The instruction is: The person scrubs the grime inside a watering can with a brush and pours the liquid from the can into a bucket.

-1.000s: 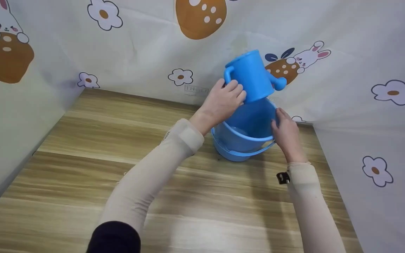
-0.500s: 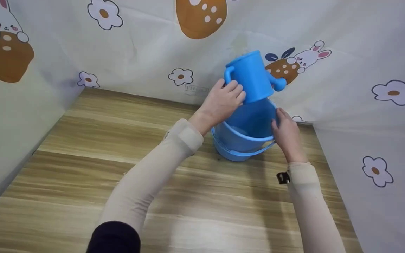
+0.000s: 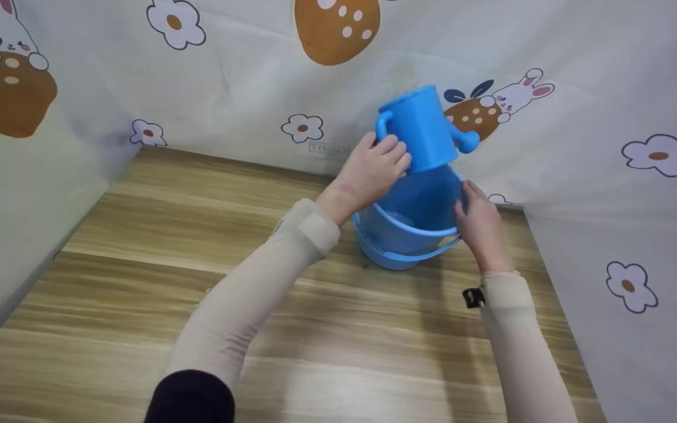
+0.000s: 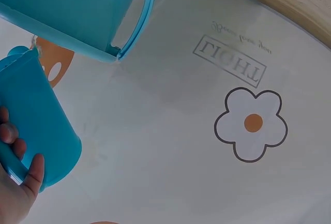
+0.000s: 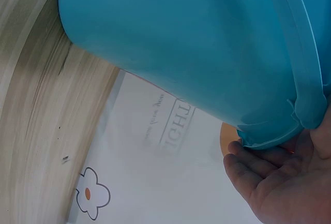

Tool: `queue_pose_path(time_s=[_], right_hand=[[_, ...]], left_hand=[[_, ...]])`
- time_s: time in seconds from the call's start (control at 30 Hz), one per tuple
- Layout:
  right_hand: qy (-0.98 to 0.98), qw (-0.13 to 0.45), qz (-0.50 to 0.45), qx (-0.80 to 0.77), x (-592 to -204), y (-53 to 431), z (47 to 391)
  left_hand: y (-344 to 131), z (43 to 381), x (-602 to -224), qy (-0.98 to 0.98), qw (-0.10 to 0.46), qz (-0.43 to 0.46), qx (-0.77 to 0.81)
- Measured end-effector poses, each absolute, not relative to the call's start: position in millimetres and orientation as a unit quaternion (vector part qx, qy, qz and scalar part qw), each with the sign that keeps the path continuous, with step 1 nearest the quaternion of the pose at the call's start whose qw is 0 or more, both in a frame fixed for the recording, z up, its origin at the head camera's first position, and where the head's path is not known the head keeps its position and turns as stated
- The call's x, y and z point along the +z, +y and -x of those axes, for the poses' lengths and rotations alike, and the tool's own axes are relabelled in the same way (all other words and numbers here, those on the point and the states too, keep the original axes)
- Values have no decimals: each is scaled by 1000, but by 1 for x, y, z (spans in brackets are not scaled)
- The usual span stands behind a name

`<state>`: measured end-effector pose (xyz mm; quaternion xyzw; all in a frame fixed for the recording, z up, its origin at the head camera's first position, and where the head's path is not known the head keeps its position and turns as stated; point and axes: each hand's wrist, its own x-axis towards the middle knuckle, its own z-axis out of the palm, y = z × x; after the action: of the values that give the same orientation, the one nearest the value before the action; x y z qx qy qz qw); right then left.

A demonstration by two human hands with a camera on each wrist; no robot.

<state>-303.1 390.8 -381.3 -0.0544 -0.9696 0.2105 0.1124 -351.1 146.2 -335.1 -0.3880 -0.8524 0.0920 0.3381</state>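
Note:
A blue watering can (image 3: 424, 129) is tilted above a blue bucket (image 3: 412, 247), its round-ended spout (image 3: 466, 141) pointing right and downward over the far rim. My left hand (image 3: 374, 167) grips the can's handle; the left wrist view shows fingers (image 4: 9, 132) curled around it. What looks like a small clear trickle shows near the spout in that view. On the bucket's right rim is my right hand (image 3: 479, 220), thumb and fingers holding the edge from both sides. The bucket stands on the floor, its handle hanging down in front.
Wood-grain flooring (image 3: 156, 282) spreads to the left and in front. A pale printed sheet (image 3: 244, 76) with flowers and rabbits covers the walls close behind the bucket and on both sides.
The watering can has tipped down very slightly. Both hands otherwise stay in place, and the bucket has not moved.

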Motion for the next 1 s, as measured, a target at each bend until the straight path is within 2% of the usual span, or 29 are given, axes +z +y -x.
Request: queue_pose_path(time_s=[0.6,1.0], right_hand=[[-967,118,58,217,-382,391,304],[-969,116,53,213,-381,392,301]], left_hand=[[145,351,-336,-853,325,393,105],[144,352,-338,-848,343,394,91]])
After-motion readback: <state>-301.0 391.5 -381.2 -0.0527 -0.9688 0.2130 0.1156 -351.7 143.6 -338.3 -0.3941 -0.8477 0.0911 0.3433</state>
